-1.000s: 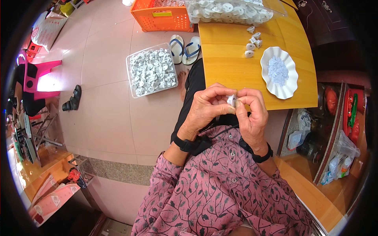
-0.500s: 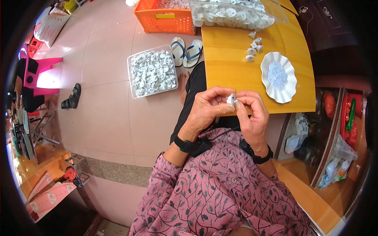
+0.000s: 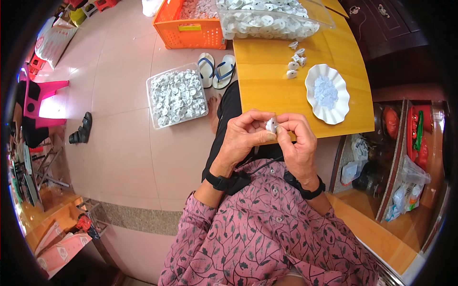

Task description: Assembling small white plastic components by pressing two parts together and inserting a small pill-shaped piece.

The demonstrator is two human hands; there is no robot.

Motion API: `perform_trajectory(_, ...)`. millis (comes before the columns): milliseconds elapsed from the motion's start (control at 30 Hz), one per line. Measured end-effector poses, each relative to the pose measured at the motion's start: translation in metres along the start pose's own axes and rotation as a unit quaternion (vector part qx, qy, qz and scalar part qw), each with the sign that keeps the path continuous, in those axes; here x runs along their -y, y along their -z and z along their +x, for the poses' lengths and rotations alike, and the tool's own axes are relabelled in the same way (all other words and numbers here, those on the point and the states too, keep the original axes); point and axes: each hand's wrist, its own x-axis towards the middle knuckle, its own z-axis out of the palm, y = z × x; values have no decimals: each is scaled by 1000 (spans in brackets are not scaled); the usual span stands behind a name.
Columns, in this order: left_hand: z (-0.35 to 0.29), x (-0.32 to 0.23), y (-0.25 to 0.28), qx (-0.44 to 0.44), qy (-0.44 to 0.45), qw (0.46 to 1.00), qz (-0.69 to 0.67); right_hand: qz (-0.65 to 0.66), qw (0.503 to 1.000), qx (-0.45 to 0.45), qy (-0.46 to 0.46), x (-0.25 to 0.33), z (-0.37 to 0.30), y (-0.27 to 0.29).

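Observation:
Close to the table's front edge, my left hand (image 3: 242, 137) pinches a small white plastic part (image 3: 271, 125) with a round disc and a dark hole in its face. My right hand (image 3: 299, 142) is closed at the part's right side, thumb and fingertips pressed against it. Whether a smaller piece sits between those fingertips is hidden. To the right, a white wavy-rimmed dish (image 3: 341, 107) holds a heap of small pale-blue flat pieces (image 3: 326, 92). Several similar white parts (image 3: 292, 66) lie loose on the yellow table (image 3: 260, 78), beyond my hands.
A clear bin (image 3: 305, 29) of white parts stands at the table's back. On the floor to the left are a clear tub (image 3: 179, 95) full of parts, an orange crate (image 3: 202, 38) and flip-flops (image 3: 223, 71). Open shelves (image 3: 365, 178) stand at the right.
The whole view has shifted slightly, so table and tub appear further left and a little lower. Both hands keep hold of the white plastic part, with its face turned slightly.

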Motion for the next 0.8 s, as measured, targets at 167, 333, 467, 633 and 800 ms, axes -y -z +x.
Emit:
perform_trajectory(167,0,4,0,3,-18,1000,6,-6,1000,-2,5,3,-2,0)
perform_trajectory(333,-1,3,-1,4,-25,1000,4,-18,1000,3,10,3,-3,1)
perform_trajectory(467,-2,3,-1,1,-10,999,-47,6,1000,9,8,4,-3,1)
perform_trajectory(633,-3,6,2,2,-5,996,-86,69,997,-5,-33,5,-6,0)
perform_trajectory(800,-6,3,-2,4,-11,996,-89,44,999,4,-13,4,-6,1)
